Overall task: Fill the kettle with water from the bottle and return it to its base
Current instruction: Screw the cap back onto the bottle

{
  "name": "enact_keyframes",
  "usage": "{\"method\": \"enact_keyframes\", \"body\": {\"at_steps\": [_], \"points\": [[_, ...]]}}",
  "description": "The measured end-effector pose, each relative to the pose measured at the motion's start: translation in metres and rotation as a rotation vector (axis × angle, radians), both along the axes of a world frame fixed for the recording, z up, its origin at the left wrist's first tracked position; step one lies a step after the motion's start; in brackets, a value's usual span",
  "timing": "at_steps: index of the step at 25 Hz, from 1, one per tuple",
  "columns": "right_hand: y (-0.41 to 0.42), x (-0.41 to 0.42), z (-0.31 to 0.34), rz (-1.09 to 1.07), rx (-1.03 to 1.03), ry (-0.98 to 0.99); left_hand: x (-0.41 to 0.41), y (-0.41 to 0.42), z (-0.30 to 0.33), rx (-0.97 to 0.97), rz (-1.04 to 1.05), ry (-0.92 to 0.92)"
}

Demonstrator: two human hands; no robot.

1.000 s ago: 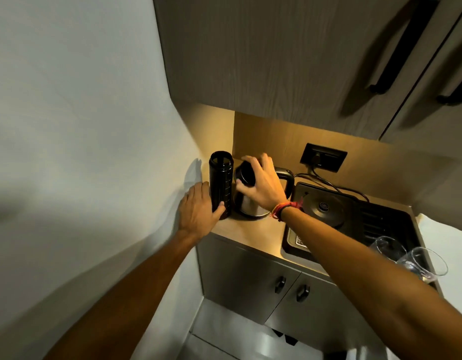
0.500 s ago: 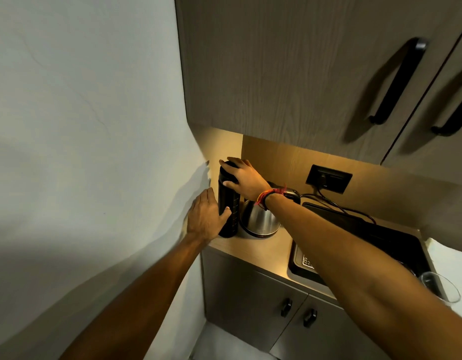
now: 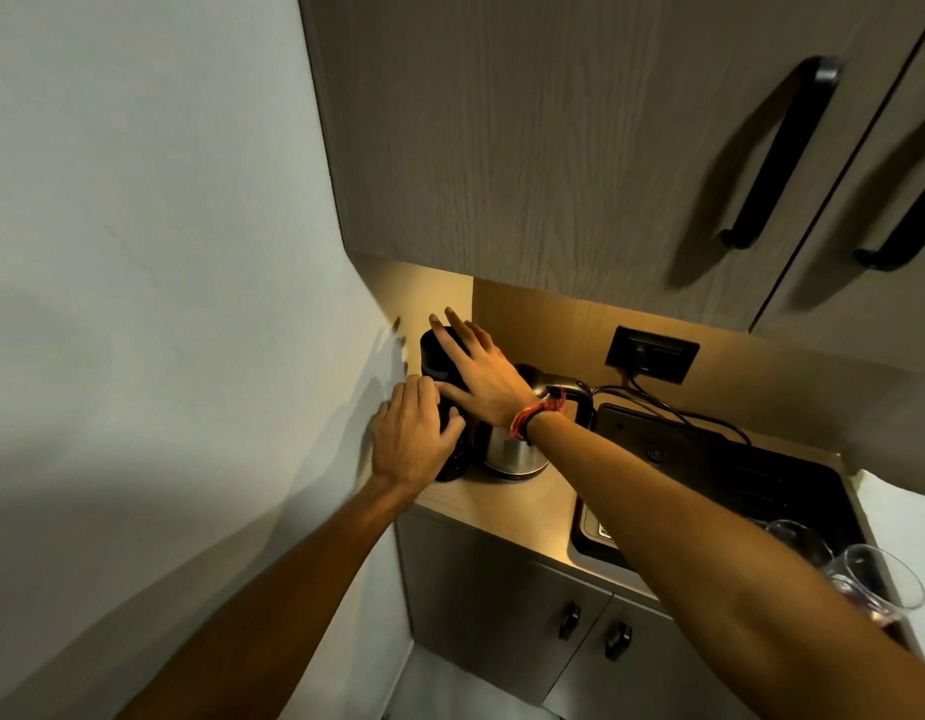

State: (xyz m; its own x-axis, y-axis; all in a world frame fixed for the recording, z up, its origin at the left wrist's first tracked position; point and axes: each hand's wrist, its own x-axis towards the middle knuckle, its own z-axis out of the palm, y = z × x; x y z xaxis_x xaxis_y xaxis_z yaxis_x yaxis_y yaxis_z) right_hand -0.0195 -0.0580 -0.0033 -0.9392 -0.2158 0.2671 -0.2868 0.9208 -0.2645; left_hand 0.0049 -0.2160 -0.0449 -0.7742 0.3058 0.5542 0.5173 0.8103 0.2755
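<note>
Nearest, two bare forearms reach fwd over the grey lower cabinet doors twd the back-left corner of the wooden countertop. At near right, clear drinking glasses sit by the edge of a black tray, well apart from the action. Further in, the left hand is wrapped round the lower body of the black bottle, which stands upright on the counter right against the wall, thumb across its front. The right hand, red thread band at the wrist, lies over the bottle's upper part w/ fingers spread and mostly straight, so it looks like it's resting on the cap area, not yet clamped; whether the cap is on, can't tell, the hand covers it. Just beside the bottle, on its right, is the steel electric kettle, black handle twd the tray; if it's on its base or not is hidden. Behind, a black wall socket w/ cords running down. Step in hand, I'd say: getting the bottle open, left steadying, right about to twist. Next needs right-hand fingers to close on the cap and turn while the left holds firm, then kettle lid open before any pouring.
</note>
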Motion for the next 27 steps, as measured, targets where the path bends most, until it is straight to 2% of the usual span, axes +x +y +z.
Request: {"method": "enact_keyframes", "body": {"at_steps": [3,6,9,11,13,15,21,25,27], "points": [[0.049,0.018,-0.018,-0.037,0.009,0.088,0.002,0.021,0.000,-0.029,-0.219,0.083],[0.107,0.026,-0.029,-0.199,0.123,-0.041,-0.005,0.060,0.002,-0.199,-0.406,0.064],[0.139,0.021,-0.031,-0.276,0.254,-0.273,-0.025,0.106,0.013,-0.299,-0.395,-0.141],[0.145,0.019,-0.033,-0.270,0.245,-0.362,-0.043,0.131,0.018,-0.395,-0.306,-0.334],[0.150,0.015,-0.039,-0.268,0.214,-0.332,-0.059,0.149,0.019,-0.507,-0.219,-0.528],[0.151,0.011,-0.042,-0.285,0.199,-0.262,-0.070,0.160,0.014,-0.562,-0.166,-0.627],[0.152,0.016,-0.050,-0.352,0.121,-0.195,-0.079,0.170,0.013,-0.577,-0.113,-0.648],[0.165,0.028,-0.021,-0.407,0.142,-0.140,-0.077,0.186,0.027,-0.440,-0.126,-0.651],[0.170,0.052,0.007,-0.461,0.041,-0.134,-0.076,0.203,0.038,-0.375,-0.168,-0.613]]}}
